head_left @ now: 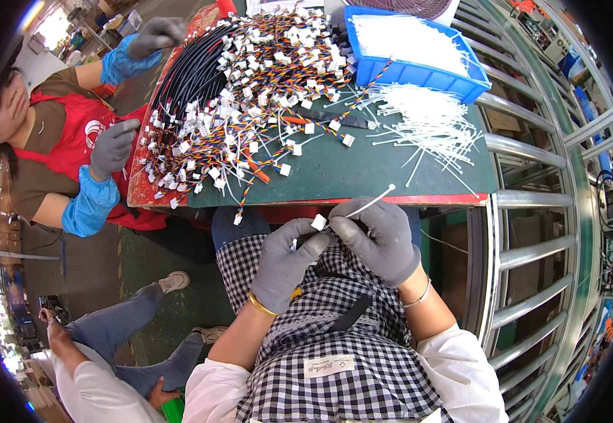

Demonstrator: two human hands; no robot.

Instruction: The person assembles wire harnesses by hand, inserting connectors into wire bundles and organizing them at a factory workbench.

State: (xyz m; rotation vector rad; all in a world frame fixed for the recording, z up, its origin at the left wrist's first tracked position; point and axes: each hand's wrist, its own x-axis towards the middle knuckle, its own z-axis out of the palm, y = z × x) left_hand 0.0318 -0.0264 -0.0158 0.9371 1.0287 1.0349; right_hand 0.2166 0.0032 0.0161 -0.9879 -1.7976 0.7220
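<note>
Table: green work table (363,173) heaped with wire harnesses (250,92).
Left hand (289,261): fingers pinched shut on a white connector (318,223), just below the table's near edge.
Right hand (384,236): closed on a white cable tie (370,201) (tip angled toward the table).

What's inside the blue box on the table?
The blue bin holds a heap of white cable ties, lying loose up to near its rim. Whatever lies beneath that heap, and the bin's floor, is covered and cannot be seen.

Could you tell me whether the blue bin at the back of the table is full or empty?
Roughly full: the blue bin holds a heap of white cable ties.
</note>
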